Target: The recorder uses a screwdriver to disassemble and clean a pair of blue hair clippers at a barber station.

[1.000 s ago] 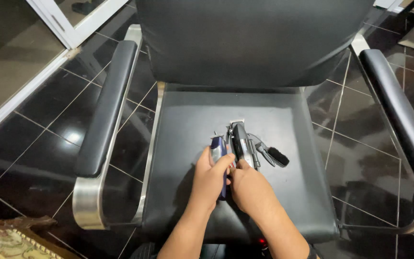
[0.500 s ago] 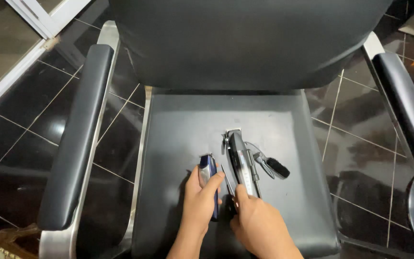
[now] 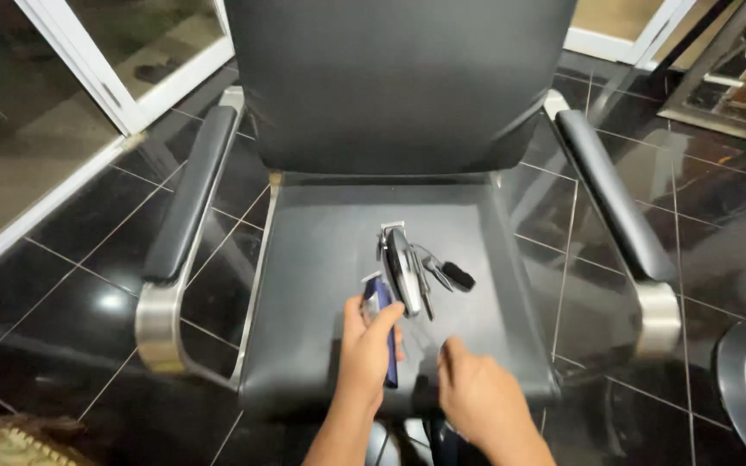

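On the seat of a black chair [image 3: 321, 250] lie two hair clippers side by side. My left hand [image 3: 369, 349] is closed around the blue clipper [image 3: 383, 328] near the seat's front. A silver and black clipper [image 3: 401, 267] lies just right of it, pointing toward the backrest, with a small black brush or attachment [image 3: 452, 274] beside it. My right hand [image 3: 481, 397] hovers over the seat's front edge, fingers loosely curled and holding nothing, a little below the silver clipper.
The chair has padded black armrests on chrome frames at left [image 3: 187, 194] and right [image 3: 615, 198]. Glossy black floor tiles surround it. A white-framed glass door [image 3: 88, 69] stands at back left, a patterned rug corner [image 3: 10, 440] at bottom left.
The view has pulled back and shifted. My right hand has come off the silver clipper and drawn back toward me; the left hand keeps its grip on the blue clipper.
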